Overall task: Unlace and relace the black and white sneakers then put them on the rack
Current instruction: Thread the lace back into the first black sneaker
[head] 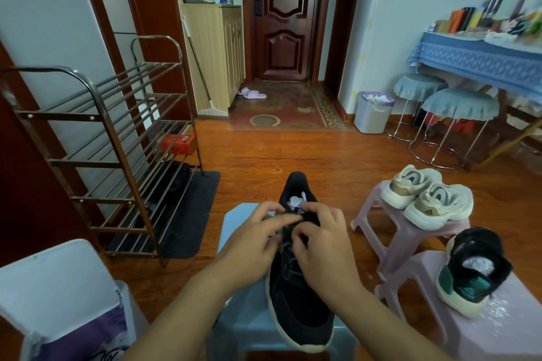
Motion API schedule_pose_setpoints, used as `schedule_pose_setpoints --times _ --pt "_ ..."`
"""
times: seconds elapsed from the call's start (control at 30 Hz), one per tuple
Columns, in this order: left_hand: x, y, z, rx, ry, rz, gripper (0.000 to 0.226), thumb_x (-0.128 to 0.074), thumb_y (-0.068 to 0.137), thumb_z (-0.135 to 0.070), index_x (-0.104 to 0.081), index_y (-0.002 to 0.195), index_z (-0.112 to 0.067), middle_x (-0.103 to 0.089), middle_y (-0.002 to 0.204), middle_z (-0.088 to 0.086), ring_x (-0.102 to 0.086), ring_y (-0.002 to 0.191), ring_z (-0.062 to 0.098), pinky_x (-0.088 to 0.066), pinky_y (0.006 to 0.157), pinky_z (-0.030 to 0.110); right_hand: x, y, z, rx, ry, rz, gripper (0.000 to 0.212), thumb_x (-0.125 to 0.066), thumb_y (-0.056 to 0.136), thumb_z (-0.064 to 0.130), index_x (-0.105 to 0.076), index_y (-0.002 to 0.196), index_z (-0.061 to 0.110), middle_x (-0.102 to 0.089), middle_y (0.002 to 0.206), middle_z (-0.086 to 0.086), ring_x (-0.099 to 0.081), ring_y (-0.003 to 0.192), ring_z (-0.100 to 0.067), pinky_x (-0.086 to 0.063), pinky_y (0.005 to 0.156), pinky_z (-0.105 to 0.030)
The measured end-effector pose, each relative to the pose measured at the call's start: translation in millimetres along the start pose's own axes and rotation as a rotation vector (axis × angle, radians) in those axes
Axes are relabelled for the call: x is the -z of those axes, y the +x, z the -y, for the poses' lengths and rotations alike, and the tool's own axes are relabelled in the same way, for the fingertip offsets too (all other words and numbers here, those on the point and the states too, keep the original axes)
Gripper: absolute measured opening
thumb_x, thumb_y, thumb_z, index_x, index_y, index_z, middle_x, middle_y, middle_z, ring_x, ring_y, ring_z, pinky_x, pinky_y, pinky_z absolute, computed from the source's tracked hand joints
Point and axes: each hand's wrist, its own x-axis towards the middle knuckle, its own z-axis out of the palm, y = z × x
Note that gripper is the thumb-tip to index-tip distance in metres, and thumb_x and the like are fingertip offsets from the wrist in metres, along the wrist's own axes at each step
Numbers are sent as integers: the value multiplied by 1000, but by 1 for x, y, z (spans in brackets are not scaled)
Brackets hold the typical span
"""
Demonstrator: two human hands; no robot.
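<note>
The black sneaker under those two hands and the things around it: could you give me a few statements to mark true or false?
1. Both hands, left hand and right hand, are at the laces of the black sneaker. True.
2. That sneaker rests on a pink stool. False: it rests on the blue stool.
3. A cream pair of sneakers sits on a pink stool. True.
4. The second black sneaker is already on the metal rack. False: it sits on another pink stool.
5. The sneaker being handled has white paper stuffed inside. True.
</note>
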Motion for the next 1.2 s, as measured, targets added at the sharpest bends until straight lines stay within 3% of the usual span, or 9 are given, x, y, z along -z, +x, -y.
schedule_pose_setpoints --times 0.17,0.27,0.37,0.43,0.53,0.67,0.87,1.03,1.2 --pt "6 -3 -2 -9 177 34 68 -44 89 9 -58 135 -39 -32 142 -22 -49 108 0 -43 72 22 42 6 -17 -444 467 41 10 -68 91 9 -70 84 15 -61 124 12 -59 103 5 -44 89 -14" --pt "7 -3 5 17 123 7 75 -41 85 12 -59 133 -43 -35 142 -24 -53 112 3 -49 83 30 81 16 -64 -1108 1355 -323 15 -55 100 9 -65 110 2 -72 114 -11 -73 96 -15 -57 88 -29" --pt "2 -4 3 45 -3 22 70 -45 89 8 -59 135 -43 -34 140 -31 -36 129 -13 -38 100 13 111 19 -97 -1326 1765 -543 23 -43 105 14 -58 124 11 -66 80 -1 -65 68 -7 -52 65 -22" --pt "-3 -3 0 56 -88 11 65 -51 93 1 -55 140 -43 -33 139 -37 -32 133 -16 -29 102 5 109 23 -93 -1238 1345 -289 17 -43 106 20 -59 104 17 -52 71 2 -47 57 -8 -39 57 -22" --pt "-10 1 0 84 -151 -14 58 -58 100 -20 -41 149 -45 -32 143 -34 -31 137 -12 -30 111 16 83 19 -56 -641 368 200 24 -57 96 49 -61 90 26 -65 74 3 -62 67 -13 -49 60 -32" --pt "-12 1 2 89 -103 5 59 -58 100 -30 -36 152 -47 -22 152 -36 -22 143 -12 -27 117 24 50 7 -20 -249 -48 410 33 -63 89 58 -45 88 30 -57 68 6 -59 66 -12 -39 55 -29" --pt "-9 1 1 77 22 2 57 -56 100 -38 -34 152 -47 -18 156 -39 -22 143 -13 -29 114 22 45 2 -37 -378 43 354 21 -62 95 47 -52 92 28 -56 67 6 -54 60 -9 -32 49 -23" --pt "-2 0 -5 87 80 21 56 -52 99 -35 -34 150 -50 -18 156 -40 -28 138 -14 -34 106 21 49 -5 -52 -277 31 424 14 -60 95 34 -59 84 26 -62 72 6 -59 66 -9 -52 62 -35" --pt "-1 1 -7 109 72 3 53 -48 97 -33 -37 146 -51 -23 156 -36 -27 139 -12 -33 110 26 102 -6 -130 -770 -276 204 21 -61 90 25 -56 72 16 -58 66 -3 -56 61 -23 -44 55 -30"
